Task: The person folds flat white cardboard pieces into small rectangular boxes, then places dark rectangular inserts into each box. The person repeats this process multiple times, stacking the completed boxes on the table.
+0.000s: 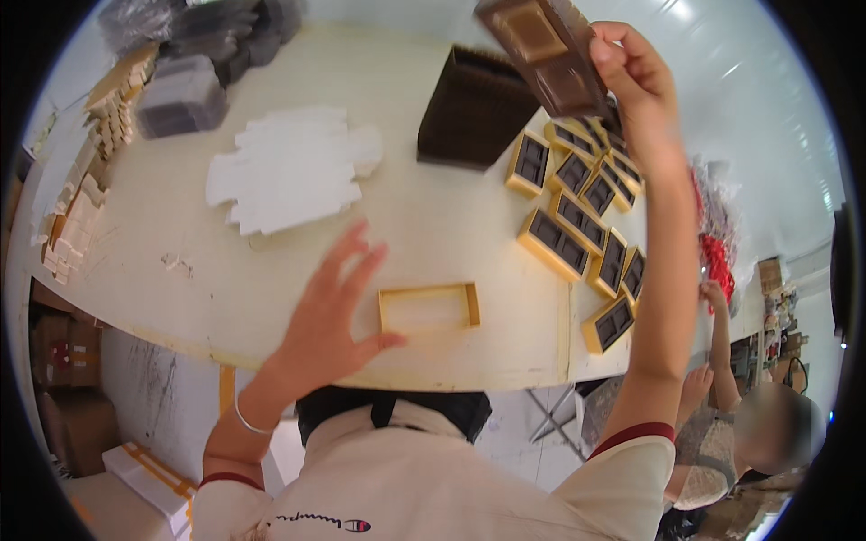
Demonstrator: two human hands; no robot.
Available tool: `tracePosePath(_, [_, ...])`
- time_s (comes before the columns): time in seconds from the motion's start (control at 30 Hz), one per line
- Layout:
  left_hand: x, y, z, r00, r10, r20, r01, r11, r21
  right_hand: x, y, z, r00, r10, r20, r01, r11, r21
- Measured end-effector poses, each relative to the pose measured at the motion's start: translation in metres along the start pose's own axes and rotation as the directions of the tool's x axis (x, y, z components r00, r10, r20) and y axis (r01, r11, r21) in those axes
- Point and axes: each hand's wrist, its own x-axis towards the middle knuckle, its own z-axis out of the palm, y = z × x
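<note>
My right hand, raised at the upper right, pinches a dark brown plastic insert tray by its edge. The tray has rectangular hollows and hangs tilted over the table. Just below it, a tall dark stack of similar trays stands on the table. My left hand is open with fingers spread, its thumb beside the left end of a small gold rectangular box. The box's pale inside shows no dark tray. To the right sit several gold boxes fitted with dark inserts.
Flat white card blanks lie left of centre. Clear plastic containers and stacked pale card pieces are at the far left. Red and clear wrapped packages lie to the right, near another person. The table's edge runs before me.
</note>
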Motion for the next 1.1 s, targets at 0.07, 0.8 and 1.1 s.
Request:
tracePosePath(0.07, [0.012, 0.008, -0.011, 0.983, 0.132, -0.124, -0.139, 0.989, -0.043, -0.051, -0.020, 0.022, 0.966, 0.189, 0.174, -0.187, 0.982, -0.029])
tracePosePath(0.8, [0.029, 0.006, 0.009, 0.725, -0.412, 0.552, 0.574, 0.805, -0.152, -0.215, 0.040, 0.098, 0.893, 0.422, 0.157, -0.400, 0.904, -0.152])
tracePosePath(1.1, [0.013, 0.014, 0.020, 0.926, -0.005, 0.377, -0.085, 0.971, 0.221, -0.219, 0.038, 0.092, 0.916, 0.369, 0.160, -0.313, 0.903, -0.295])
